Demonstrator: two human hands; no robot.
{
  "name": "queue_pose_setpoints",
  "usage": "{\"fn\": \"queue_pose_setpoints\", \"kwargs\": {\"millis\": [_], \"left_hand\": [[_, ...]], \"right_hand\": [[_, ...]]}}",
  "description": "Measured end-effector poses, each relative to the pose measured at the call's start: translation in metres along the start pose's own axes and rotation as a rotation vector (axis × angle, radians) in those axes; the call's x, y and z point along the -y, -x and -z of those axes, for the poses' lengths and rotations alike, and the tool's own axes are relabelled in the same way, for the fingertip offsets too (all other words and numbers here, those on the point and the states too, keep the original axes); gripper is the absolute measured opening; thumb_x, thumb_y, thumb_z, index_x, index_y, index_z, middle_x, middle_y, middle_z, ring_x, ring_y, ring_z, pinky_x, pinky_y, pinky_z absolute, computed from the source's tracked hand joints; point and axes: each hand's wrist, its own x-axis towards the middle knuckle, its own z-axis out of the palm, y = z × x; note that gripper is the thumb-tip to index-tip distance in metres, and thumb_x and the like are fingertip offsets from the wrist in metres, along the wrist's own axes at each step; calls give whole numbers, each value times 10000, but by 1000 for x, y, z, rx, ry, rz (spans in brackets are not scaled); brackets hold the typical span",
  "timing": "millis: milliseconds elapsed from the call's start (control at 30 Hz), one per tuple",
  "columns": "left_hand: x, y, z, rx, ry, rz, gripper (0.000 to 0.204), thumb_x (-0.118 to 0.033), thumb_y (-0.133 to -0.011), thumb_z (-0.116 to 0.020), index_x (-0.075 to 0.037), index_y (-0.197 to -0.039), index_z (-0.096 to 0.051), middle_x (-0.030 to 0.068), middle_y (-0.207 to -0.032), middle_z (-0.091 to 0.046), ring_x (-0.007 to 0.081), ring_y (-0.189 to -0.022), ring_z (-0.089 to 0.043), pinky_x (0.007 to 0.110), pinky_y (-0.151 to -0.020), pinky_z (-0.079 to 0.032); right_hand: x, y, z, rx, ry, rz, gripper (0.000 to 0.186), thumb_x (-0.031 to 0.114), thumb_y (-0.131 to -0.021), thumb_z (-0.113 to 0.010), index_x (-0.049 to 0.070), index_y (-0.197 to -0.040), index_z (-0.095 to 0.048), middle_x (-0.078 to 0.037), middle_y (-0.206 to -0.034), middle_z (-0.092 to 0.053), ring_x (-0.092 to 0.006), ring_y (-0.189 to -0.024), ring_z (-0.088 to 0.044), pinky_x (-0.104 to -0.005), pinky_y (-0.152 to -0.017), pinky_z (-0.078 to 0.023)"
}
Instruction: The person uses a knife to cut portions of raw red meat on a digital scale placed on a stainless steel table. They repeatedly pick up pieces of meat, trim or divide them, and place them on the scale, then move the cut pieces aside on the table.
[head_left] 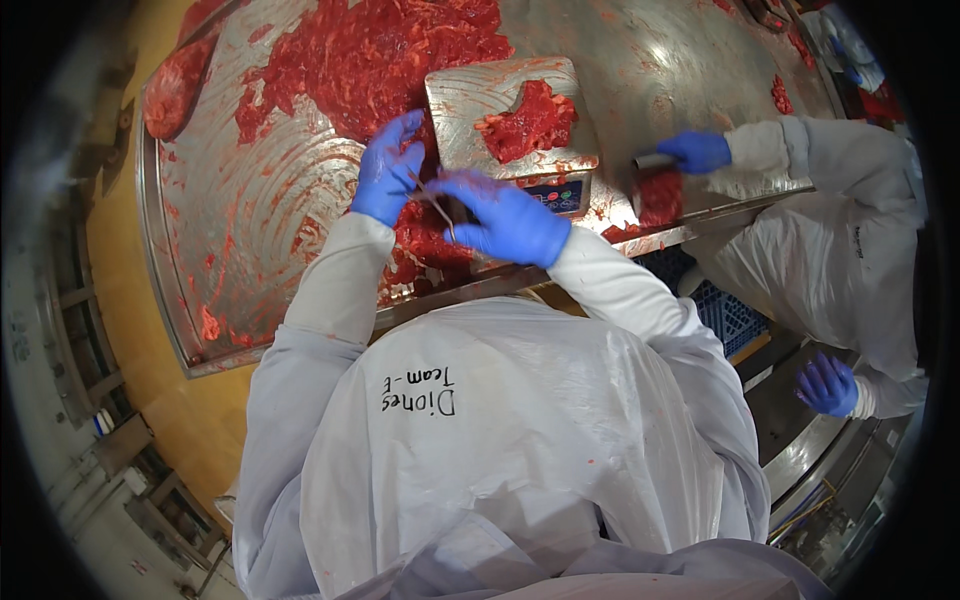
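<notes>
My blue-gloved left hand [385, 175] has bent fingers at the upper end of a thin, narrow object [436, 205], which I cannot make out clearly. My blue-gloved right hand [510, 220] has its fingers curled at that object, thumb near its lower end. Both are just left of a steel scale [460, 120], whose small keypad [550, 197] shows beside my right hand. A red piece of raw meat [530, 120] lies on the scale. Beneath and beyond my hands, a large mass of raw meat [350, 60] spreads over the smeared steel table [200, 250].
A co-worker in white [800, 260] stands at right, one gloved hand [695, 152] gripping a metal tool beside red meat [660, 195], the other hand [828, 385] low. A long meat piece [175, 95] lies far left. A blue crate [725, 310] sits below the table's edge.
</notes>
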Motion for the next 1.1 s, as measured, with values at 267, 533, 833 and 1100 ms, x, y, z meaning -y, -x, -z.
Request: {"fn": "queue_pose_setpoints", "kwargs": {"millis": [267, 533, 833, 1100], "left_hand": [[2, 11, 26, 402, -869, -29, 727, -371, -819, -819, -100, -1454, -590, 262, -1435, -515, 425, -1338, -515, 471, -1126, -459], [12, 130, 8, 546, -1014, -66, 457, -297, -817, -798, -108, -1214, -676, 185, -1193, -605, 398, -1082, -632, 495, -945, -548], [-77, 30, 43, 657, -278, 291, 520, -48, -825, -716, 16, -1338, -664, 172, -950, -742, 232, -820, -730, 367, -747, -577], [-158, -24, -52, 464, -318, -240, 561, -88, -785, -824, -22, -1315, -655, 150, -1140, -690, 257, -1075, -686, 358, -930, -567]], "right_hand": [[-111, -27, 88, -488, 162, -344, 552, 284, -958, -755, 67, -1419, -543, -231, -1343, -668, -378, -1277, -644, -430, -1073, -508], [-74, 74, 49, -678, -230, -284, 476, 109, -994, -702, -19, -1419, -531, -164, -1384, -644, -237, -1289, -627, -363, -1102, -484], [-104, 176, 14, -822, -314, -673, 395, 98, -1027, -680, -27, -1377, -547, -119, -1249, -679, -157, -1152, -646, -313, -1024, -517], [-100, 173, 20, -695, -202, -704, 431, 91, -1005, -700, -23, -1390, -541, -129, -1236, -696, -166, -1122, -675, -326, -990, -549]]}}
